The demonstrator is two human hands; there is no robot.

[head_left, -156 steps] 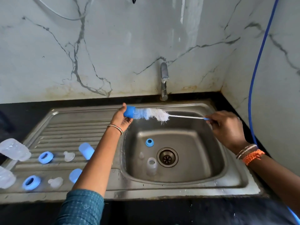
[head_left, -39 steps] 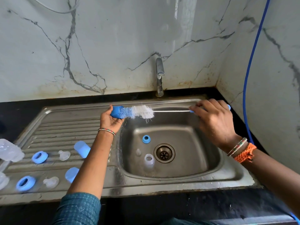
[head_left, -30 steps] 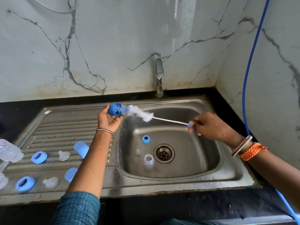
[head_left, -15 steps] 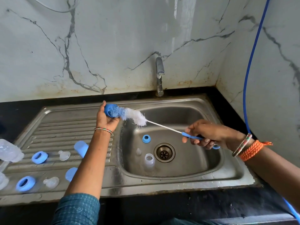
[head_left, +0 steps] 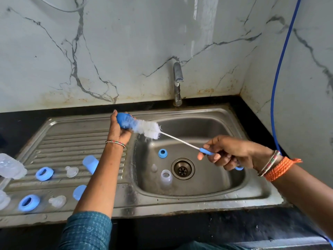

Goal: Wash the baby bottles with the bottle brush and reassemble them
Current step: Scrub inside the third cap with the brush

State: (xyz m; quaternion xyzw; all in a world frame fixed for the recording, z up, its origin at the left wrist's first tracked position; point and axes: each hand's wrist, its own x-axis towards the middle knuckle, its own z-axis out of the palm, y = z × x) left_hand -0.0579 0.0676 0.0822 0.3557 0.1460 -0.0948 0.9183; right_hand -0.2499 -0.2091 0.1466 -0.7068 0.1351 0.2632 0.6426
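Head view: the left hand (head_left: 118,131) grips a blue cap (head_left: 124,120) over the sink's (head_left: 207,201) left rim, with the brush (head_left: 147,128) bristles pushed into its mouth. The right hand (head_left: 232,153) clasps the brush handle lower and to the right, above the drain. The step in hand looks like scrubbing this cap. Below the hands, in the basin, lie a ring (head_left: 162,153), a teat (head_left: 154,167) and a clear bottle (head_left: 166,178), seemingly still to wash. Left of the left forearm, on the drainer, rest more caps, rings (head_left: 44,173), teats and bottles. Next the cap needs setting down there and a basin piece picking up.
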